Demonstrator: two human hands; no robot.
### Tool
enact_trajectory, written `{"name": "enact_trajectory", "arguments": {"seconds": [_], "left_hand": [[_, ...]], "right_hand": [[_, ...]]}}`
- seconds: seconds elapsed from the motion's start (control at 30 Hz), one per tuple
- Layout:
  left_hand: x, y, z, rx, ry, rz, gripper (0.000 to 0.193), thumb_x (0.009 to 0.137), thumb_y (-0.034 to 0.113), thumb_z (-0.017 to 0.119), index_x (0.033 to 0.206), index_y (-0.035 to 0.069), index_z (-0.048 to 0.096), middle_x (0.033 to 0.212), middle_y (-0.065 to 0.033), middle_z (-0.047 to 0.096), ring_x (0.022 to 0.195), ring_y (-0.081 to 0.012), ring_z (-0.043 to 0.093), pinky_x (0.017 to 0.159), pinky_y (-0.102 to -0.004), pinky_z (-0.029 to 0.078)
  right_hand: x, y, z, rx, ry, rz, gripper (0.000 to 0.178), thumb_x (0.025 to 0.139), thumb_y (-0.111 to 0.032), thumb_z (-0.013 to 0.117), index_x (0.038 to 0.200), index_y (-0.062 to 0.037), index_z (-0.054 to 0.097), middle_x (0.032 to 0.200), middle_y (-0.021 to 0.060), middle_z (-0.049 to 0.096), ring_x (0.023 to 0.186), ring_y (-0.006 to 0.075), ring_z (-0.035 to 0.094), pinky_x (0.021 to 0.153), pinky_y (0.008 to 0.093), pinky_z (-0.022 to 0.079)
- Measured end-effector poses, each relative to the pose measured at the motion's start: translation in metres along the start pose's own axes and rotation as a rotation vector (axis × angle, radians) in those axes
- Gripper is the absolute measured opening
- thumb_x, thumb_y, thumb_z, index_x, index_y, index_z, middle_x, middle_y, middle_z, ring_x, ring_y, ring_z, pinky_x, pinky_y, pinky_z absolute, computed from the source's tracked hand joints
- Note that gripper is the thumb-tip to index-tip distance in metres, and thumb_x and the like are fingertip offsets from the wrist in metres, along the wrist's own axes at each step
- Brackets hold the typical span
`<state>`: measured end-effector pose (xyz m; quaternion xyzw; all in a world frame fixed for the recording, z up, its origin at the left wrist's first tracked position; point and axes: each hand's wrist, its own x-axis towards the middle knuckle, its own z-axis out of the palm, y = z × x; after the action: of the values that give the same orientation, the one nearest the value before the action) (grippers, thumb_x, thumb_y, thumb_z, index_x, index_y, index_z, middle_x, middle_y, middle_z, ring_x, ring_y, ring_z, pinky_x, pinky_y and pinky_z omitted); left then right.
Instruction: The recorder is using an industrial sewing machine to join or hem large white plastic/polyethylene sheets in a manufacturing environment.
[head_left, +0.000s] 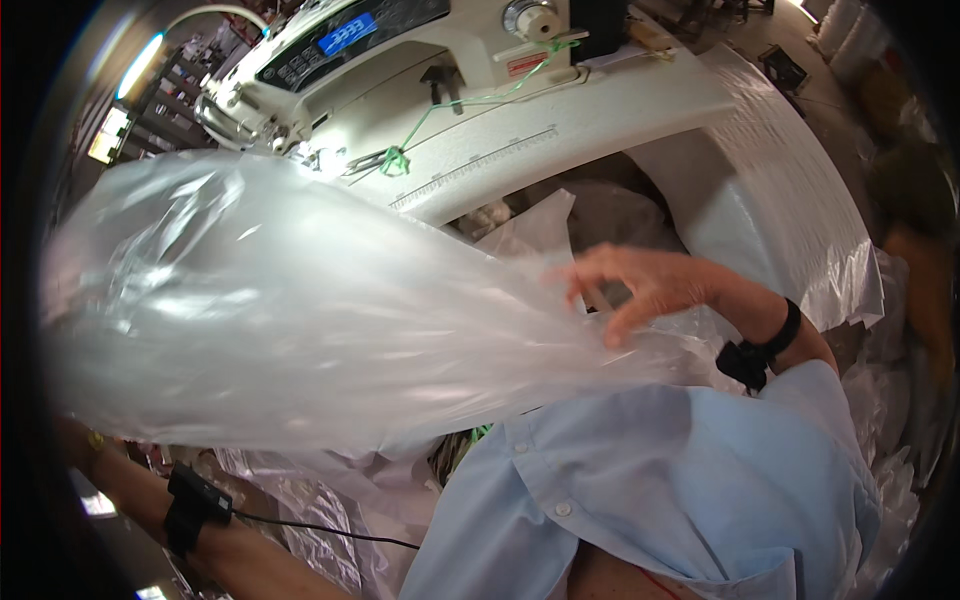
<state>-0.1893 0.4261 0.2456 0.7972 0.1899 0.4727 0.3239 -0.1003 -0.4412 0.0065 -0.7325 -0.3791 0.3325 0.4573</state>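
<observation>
A large translucent plastic bag or sheet stretches across my lap and in front of the sewing machine, puffed out at the left and drawn narrow toward the right. My right hand is at its narrow end, with fingers spread and slightly smeared by motion. Whether they touch the plastic I cannot tell. At the far left my left hand is just a blurred patch by the plastic's edge, its fingers hidden. Green thread trails over the machine bed and bunches near the lit needle area.
A white plastic sheet hangs over the table's right end. More crumpled clear plastic lies low at the left and along the right side. A black cable runs from the device on my left wrist.
</observation>
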Motion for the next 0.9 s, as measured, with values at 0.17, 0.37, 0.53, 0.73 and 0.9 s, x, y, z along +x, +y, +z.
{"name": "enact_trajectory", "arguments": {"seconds": [0.17, 0.37, 0.53, 0.73, 0.9], "left_hand": [[-0.049, -0.092, -0.146, 0.338, -0.042, -0.187, 0.032, 0.096, 0.018, 0.059, 0.125, 0.004, 0.059, 0.12, -0.0083, 0.061, 0.11, -0.021, 0.062, 0.091, -0.0392, 0.055], [-0.194, -0.047, -0.053, 0.922, -0.788, -0.561, 0.026, 0.093, 0.025, 0.065, 0.09, 0.0, 0.067, 0.07, -0.0087, 0.065, 0.051, -0.0206, 0.065, 0.037, -0.0287, 0.046], [-0.255, 0.135, 0.087, -0.026, -0.656, -0.054, 0.035, 0.104, 0.031, 0.056, 0.124, 0.005, 0.067, 0.113, -0.0136, 0.071, 0.106, -0.0211, 0.07, 0.085, -0.0304, 0.058], [-0.32, 0.267, 0.24, -0.502, -0.852, 0.589, 0.09, 0.085, 0.033, 0.081, 0.157, 0.009, 0.033, 0.155, -0.0192, 0.042, 0.147, -0.0328, 0.037, 0.117, -0.0473, 0.035], [-0.248, 0.212, 0.221, 0.06, -0.369, 0.509, 0.076, 0.082, 0.015, 0.079, 0.148, 0.007, 0.044, 0.14, -0.0188, 0.055, 0.134, -0.0312, 0.05, 0.109, -0.0425, 0.044]], "right_hand": [[-0.017, 0.015, 0.025, 0.309, -0.349, 0.138, 0.039, 0.091, -0.025, 0.071, 0.119, 0.0013, 0.067, 0.088, 0.0055, 0.067, 0.088, 0.0116, 0.059, 0.081, 0.0275, 0.048], [-0.015, -0.011, -0.029, 0.444, 0.393, 0.122, 0.023, 0.1, -0.02, 0.059, 0.101, -0.0015, 0.072, 0.082, -0.0029, 0.068, 0.071, 0.0026, 0.058, 0.066, 0.0212, 0.05], [0.075, -0.096, -0.059, 0.177, 0.476, -0.04, 0.025, 0.098, -0.027, 0.066, 0.101, -0.0023, 0.071, 0.08, -0.0044, 0.065, 0.067, 0.0015, 0.058, 0.057, 0.0203, 0.047], [0.16, -0.176, -0.022, -0.057, 0.166, -0.567, 0.03, 0.097, -0.032, 0.068, 0.087, -0.0031, 0.068, 0.065, -0.0051, 0.051, 0.061, 0.0031, 0.046, 0.056, 0.0247, 0.038], [0.168, -0.16, -0.012, 0.172, 0.555, -0.516, 0.056, 0.099, -0.056, 0.055, 0.117, -0.0029, 0.062, 0.098, 0.0025, 0.065, 0.089, 0.0079, 0.058, 0.076, 0.0255, 0.047]]}}
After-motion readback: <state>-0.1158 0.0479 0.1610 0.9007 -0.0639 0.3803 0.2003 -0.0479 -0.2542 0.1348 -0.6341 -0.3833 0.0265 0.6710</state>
